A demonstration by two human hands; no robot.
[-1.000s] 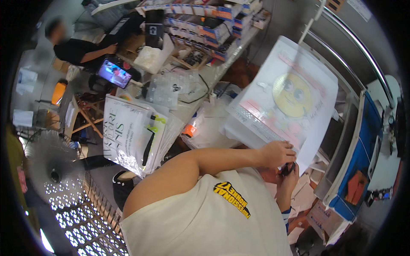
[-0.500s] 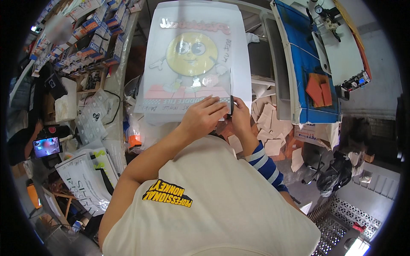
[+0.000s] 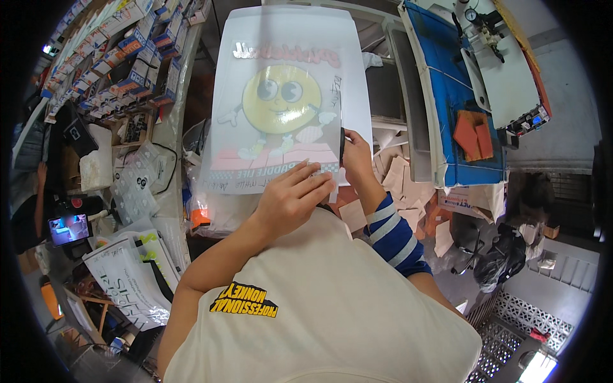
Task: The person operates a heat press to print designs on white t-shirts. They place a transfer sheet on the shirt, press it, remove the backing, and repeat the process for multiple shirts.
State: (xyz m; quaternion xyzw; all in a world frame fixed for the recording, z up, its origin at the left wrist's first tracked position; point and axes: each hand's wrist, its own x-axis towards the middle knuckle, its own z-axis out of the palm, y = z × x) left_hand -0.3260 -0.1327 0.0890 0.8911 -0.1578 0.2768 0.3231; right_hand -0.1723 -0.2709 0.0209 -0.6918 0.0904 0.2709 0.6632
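One film, long axis forward, left hand flat, right hand gripping black tool

black tool partly hidden by right hand; sheet partly under left hand; phone picture indistinct

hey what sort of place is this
Probably a small printing workshop, judging by the translucent cartoon-printed sheet, the dial gauge at upper right, and the rows of small boxes.

White surface at twelve o'clock, printed film atop, floor at three o'clock, tan sheets scattered across it
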